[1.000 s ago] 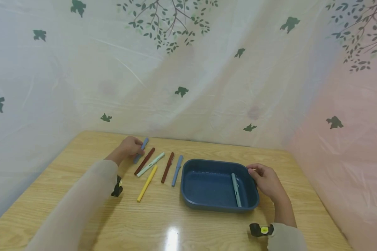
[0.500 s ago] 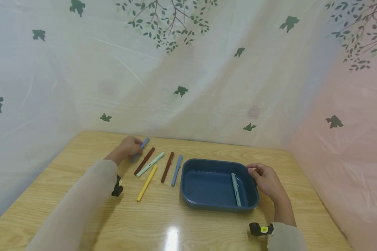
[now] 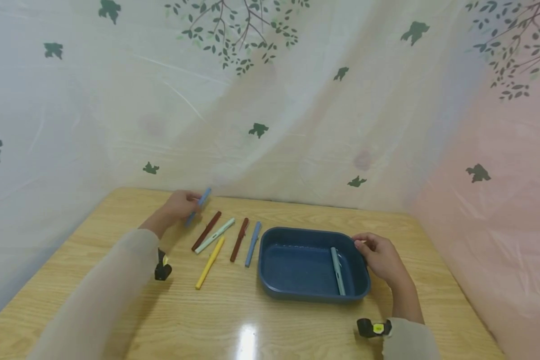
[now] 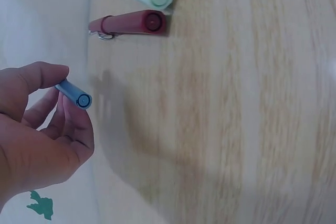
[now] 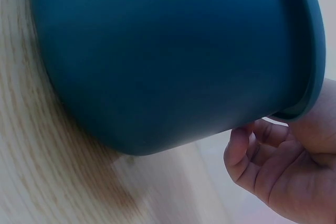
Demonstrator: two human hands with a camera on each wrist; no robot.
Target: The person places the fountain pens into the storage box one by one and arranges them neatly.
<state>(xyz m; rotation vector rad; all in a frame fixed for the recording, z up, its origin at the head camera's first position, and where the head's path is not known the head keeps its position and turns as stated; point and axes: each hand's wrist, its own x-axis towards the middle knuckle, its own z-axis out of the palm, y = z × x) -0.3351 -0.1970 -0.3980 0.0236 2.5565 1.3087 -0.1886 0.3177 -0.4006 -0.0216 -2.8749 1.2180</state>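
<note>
Near the table's back left, my left hand (image 3: pixel 176 206) pinches a blue pen (image 3: pixel 204 197) between thumb and fingers. The left wrist view shows that pen (image 4: pixel 74 95) end-on, held above the wood. My right hand (image 3: pixel 384 261) grips the right rim of a dark blue rectangular box (image 3: pixel 306 299), its fingers curled against the outer wall (image 5: pixel 173 66). One grey-green pen (image 3: pixel 337 271) lies inside the box along its right side. Between left hand and box lie a dark red pen (image 3: pixel 206 231), a pale green pen (image 3: pixel 215 236), a yellow pen (image 3: pixel 210 263), another dark red pen (image 3: pixel 239 240) and another blue pen (image 3: pixel 253 244).
The wooden table (image 3: pixel 198 325) ends at the back against a pale curtain (image 3: pixel 234 150) printed with leaves and birds. A black strap device (image 3: pixel 163 267) sits at the left wrist, and a similar device (image 3: pixel 372 328) at the right.
My left hand has lifted the blue pen and drawn it slightly left and back, away from the dark red pen. The right hand and the box stay in place.
</note>
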